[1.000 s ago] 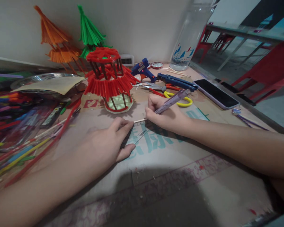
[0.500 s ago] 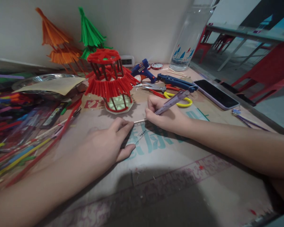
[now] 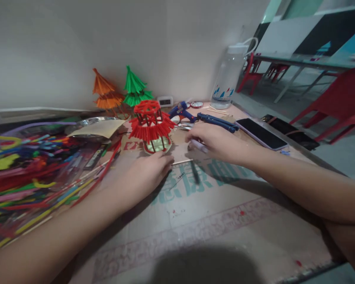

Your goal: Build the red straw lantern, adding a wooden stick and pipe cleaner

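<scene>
Beneath the fingers of the left hand (image 3: 148, 169) and the right hand (image 3: 217, 142) spreads a brown cardboard sheet (image 3: 207, 221) printed with green characters. Left of the left fingers sprawls a heap of many-coloured fuzzy pipe cleaners (image 3: 20, 173), partly blurred. Far beyond the right fingers stands a tall clear plastic bottle (image 3: 225, 81) with a white lid, a loop handle and printed sailboats; whether it holds liquid cannot be told. Beyond the left fingers, toward the left, sits a round shiny metal dish (image 3: 90, 120), a pale yellowish sheet (image 3: 102, 128) lying across its top and hiding its contents. Just beyond the left fingertips rises a red pipe-cleaner tower (image 3: 152, 132) on brown posts. Right of the right fingers rests a black-screened phone in a lilac case (image 3: 262, 134); farther beyond them lie a blue glue gun (image 3: 183, 111) and a small round red-rimmed tin (image 3: 197, 104), its contents too small to make out. Partly under the left fingers is a clear plastic ruler (image 3: 179, 178). The right fingers curl around a light purple pen (image 3: 199, 146). Along the ruler's edge lies a thin pale wooden stick (image 3: 183, 161), its left end at the bent left fingertips; whether they pinch or merely press it cannot be told.
</scene>
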Available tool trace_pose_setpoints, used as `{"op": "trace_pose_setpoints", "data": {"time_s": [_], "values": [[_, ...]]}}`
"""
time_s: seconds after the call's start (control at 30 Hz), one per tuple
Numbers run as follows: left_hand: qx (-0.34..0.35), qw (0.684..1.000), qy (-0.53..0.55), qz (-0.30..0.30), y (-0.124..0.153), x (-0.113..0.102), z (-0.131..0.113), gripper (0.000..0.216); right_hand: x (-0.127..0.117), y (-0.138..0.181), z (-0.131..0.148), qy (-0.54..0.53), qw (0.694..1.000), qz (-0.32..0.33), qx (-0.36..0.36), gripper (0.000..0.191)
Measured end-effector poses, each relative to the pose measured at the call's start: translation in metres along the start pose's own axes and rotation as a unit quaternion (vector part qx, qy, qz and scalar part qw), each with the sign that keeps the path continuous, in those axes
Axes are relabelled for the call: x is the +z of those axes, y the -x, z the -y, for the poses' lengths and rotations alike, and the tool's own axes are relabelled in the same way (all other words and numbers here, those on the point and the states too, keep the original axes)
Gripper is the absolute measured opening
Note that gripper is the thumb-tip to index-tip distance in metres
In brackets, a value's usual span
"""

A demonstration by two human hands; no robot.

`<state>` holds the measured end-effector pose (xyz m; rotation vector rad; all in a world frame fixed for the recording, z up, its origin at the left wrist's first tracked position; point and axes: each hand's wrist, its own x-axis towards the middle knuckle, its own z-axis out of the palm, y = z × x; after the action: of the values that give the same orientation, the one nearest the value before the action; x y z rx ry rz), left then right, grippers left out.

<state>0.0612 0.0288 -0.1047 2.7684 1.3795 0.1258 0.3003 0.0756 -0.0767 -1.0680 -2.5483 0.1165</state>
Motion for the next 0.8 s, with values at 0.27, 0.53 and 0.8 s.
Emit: {"op": "trace_pose_setpoints", "data": {"time_s": [0.27, 0.53, 0.8], "values": [[-0.037, 0.996, -0.076, 0.002, -0.01, -0.013, -0.017, 0.025, -0.038, 0.004, 0.0, 0.133, 0.962, 0.18, 0.157, 0.028], [-0.085, 0.96, 0.23, -0.132, 0.011, -0.063, -0.01, 0.026, -0.047, 0.011, -0.049, 0.182, 0.948, 0.166, 0.202, 0.033], [-0.065, 0.847, 0.512, -0.129, 0.019, -0.068, -0.005, 0.037, -0.022, 0.012, -0.075, 0.161, 0.964, 0.159, 0.142, 0.042]]}}
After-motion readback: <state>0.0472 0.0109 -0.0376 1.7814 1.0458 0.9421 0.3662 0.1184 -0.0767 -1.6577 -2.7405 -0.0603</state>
